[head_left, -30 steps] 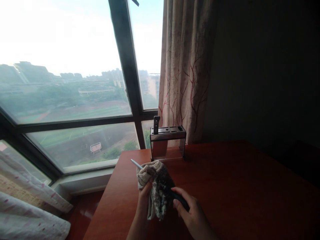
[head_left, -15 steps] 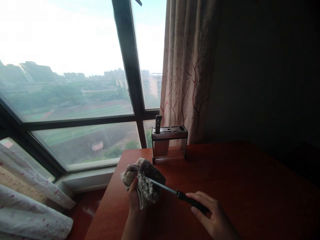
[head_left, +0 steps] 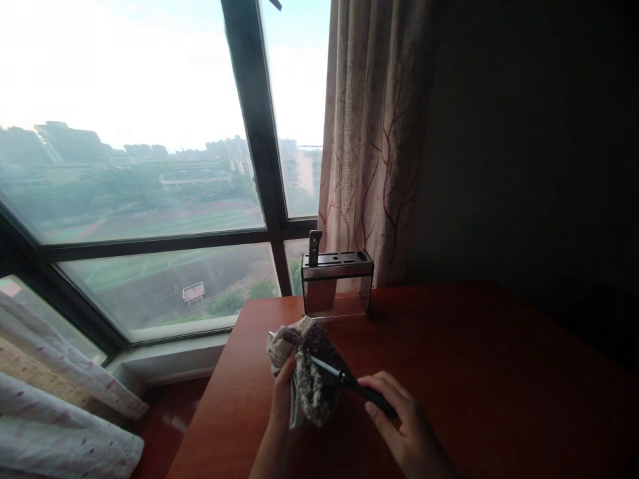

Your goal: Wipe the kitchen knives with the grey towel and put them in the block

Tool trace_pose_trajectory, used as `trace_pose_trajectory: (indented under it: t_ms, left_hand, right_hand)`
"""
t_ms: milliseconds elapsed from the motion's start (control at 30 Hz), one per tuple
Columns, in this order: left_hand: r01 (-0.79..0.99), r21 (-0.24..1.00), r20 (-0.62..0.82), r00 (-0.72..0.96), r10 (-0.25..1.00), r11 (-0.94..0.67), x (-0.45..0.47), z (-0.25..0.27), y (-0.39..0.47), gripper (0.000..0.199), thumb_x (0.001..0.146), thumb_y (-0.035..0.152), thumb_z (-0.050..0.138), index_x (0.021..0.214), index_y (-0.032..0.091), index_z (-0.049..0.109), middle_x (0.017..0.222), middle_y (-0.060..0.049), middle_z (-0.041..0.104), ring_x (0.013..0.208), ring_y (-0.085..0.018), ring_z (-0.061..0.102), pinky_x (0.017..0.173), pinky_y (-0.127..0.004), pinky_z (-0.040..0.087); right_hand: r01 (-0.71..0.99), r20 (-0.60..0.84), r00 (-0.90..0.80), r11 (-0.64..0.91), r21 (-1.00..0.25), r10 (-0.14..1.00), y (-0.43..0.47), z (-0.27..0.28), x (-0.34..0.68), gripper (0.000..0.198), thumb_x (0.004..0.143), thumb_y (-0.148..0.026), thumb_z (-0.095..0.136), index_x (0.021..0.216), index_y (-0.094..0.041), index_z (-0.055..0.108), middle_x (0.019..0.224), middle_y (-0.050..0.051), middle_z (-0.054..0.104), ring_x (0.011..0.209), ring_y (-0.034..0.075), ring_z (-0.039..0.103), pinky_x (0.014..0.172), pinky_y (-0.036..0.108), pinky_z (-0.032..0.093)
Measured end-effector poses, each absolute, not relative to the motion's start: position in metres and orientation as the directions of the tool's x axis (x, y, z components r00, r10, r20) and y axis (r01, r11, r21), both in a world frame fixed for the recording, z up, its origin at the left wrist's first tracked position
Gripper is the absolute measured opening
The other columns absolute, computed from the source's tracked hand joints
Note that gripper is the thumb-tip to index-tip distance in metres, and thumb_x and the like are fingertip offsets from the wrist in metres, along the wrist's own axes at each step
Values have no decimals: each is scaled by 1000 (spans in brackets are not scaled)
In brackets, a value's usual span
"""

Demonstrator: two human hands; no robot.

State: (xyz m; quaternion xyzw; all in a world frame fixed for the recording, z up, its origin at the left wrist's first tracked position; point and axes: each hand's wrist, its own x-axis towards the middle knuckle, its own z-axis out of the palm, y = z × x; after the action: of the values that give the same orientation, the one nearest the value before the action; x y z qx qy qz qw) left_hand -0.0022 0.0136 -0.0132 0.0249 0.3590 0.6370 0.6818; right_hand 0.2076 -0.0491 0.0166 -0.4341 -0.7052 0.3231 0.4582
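Note:
A crumpled, fuzzy grey-and-beige cloth (head_left: 324, 372) is bunched in my left hand (head_left: 285, 379), whose fingers are closed on it. My right hand (head_left: 399, 406) grips the black handle of a sharpening steel (head_left: 324, 366), a thin metal rod. The rod passes into the folds of the cloth, and its bright tip pokes out at the left side. The cloth hides the middle of the rod. Both hands are above the table's near left part.
A clear-sided knife block (head_left: 337, 273) with one black-handled knife (head_left: 314, 247) stands at the back of the reddish wooden table (head_left: 429, 346). Behind it hang a patterned curtain (head_left: 372, 146) and a large window (head_left: 150, 199). Another curtain (head_left: 60, 426) hangs at lower left.
My left hand and the cloth have moved right along the rod toward the handle, while my right hand has come slightly left. The rod's tip now shows beyond the cloth.

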Motion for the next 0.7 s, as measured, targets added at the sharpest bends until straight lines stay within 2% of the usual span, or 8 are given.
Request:
trace_pose_trajectory:
  t_ms: [100,200,300,533,700]
  left_hand:
    - [-807,529,-455,-10,891,261,7,-19,12,19,71,23,74,85,11,71,67,-9,75,73,-30,74,70,-37,60]
    - [-762,619,-374,-75,925,188,14,-25,11,38,62,26,83,95,13,69,76,-8,76,77,-31,74,72,-37,60]
    - [-723,676,-331,-123,935,144,19,-25,10,47,58,27,86,99,14,67,80,-8,76,78,-31,74,73,-36,59]
    - [-736,666,-326,-144,934,119,14,-20,8,47,59,26,84,101,13,67,80,-8,77,77,-31,74,71,-37,60]
    - [-805,582,-392,-155,907,114,0,-11,10,29,66,18,77,94,13,69,78,-7,77,71,-28,74,71,-36,60]
  right_hand:
    - [321,374,-212,426,-846,903,-46,18,198,26,91,-23,51,114,-27,62,102,5,66,93,20,65,84,25,52]
    - [330,368,-220,424,-843,903,-43,17,189,30,92,-20,50,119,-28,60,105,5,65,96,19,65,87,25,51]
    - [335,345,-218,402,-852,913,-41,16,185,30,92,-20,49,120,-28,58,107,4,65,100,18,63,89,25,49]
    - [350,302,-238,371,-860,923,-43,11,188,30,93,-25,51,122,-29,59,113,5,66,105,19,63,92,26,49]
    - [352,288,-237,358,-865,928,-46,11,200,30,95,-32,50,123,-30,61,111,5,68,105,20,65,92,28,51]
